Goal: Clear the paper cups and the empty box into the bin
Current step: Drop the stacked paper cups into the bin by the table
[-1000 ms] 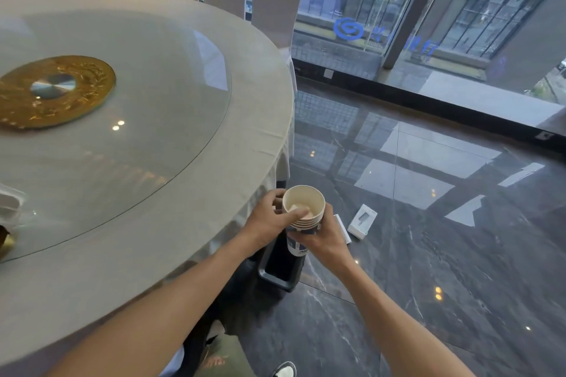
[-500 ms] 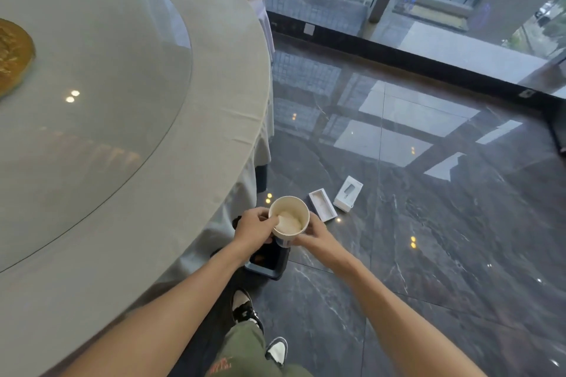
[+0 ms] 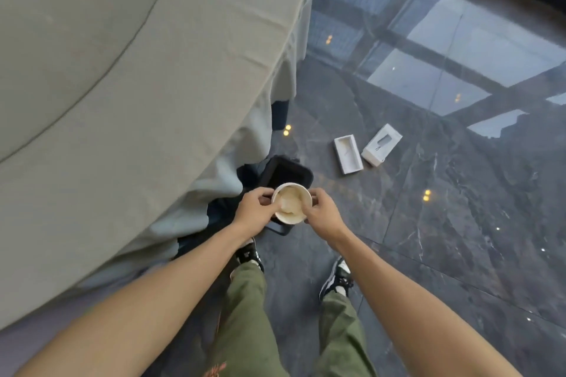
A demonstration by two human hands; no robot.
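A stack of white paper cups point(image 3: 291, 202) is held upright between both hands, directly above the near edge of a small black bin point(image 3: 286, 173) that stands on the floor by the table. My left hand point(image 3: 254, 214) grips the stack's left side and my right hand point(image 3: 322, 212) its right side. I look straight down into the top cup. Farther right on the floor lie the two white halves of an open box: a shallow tray point(image 3: 348, 154) and its lid point(image 3: 382, 144), side by side, apart from the bin.
A large round table point(image 3: 128, 76) with a pale cloth hanging to the floor fills the left. The dark polished stone floor point(image 3: 444, 223) spreads to the right. My two feet in dark sneakers stand just below the bin.
The view has tipped down and the cups have come lower, now over the bin's opening. Both hands still hold the stack. The box halves have not moved.
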